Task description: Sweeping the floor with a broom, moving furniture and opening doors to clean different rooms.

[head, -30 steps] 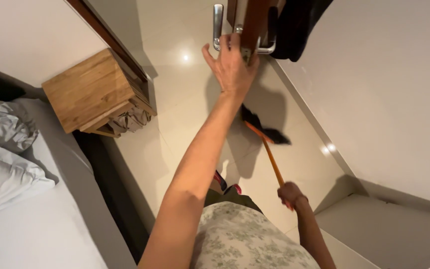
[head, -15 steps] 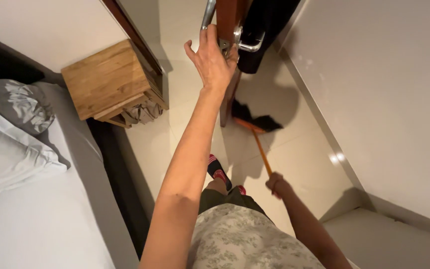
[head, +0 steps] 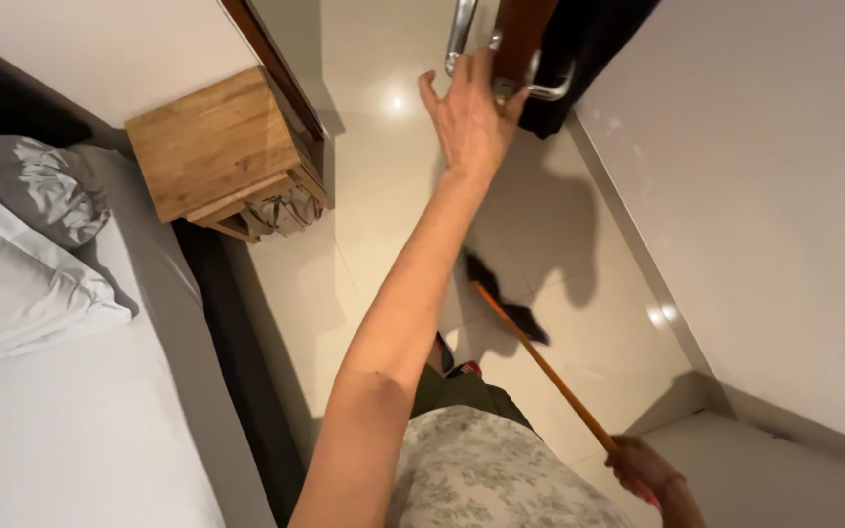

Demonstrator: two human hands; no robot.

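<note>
My left hand point(head: 469, 119) reaches up and forward to the edge of a brown wooden door point(head: 523, 27), fingers curled on it between its two silver lever handles point(head: 461, 35). At the bottom right, my right hand point(head: 644, 468) grips the orange stick of a broom point(head: 543, 365). The broom's black bristles point(head: 504, 300) are on the pale tiled floor below the door, blurred by motion. A dark garment point(head: 591, 49) hangs beside the door.
A wooden nightstand point(head: 209, 152) stands left of the door, with crumpled fabric on its lower shelf. A bed point(head: 70, 430) with a white pillow point(head: 12, 288) and a grey pillow point(head: 43, 194) fills the left. A white wall point(head: 765, 196) bounds the right.
The broom head has swept back along the floor toward my feet, and my right hand has pulled down and to the right. My left hand stays on the door edge.
</note>
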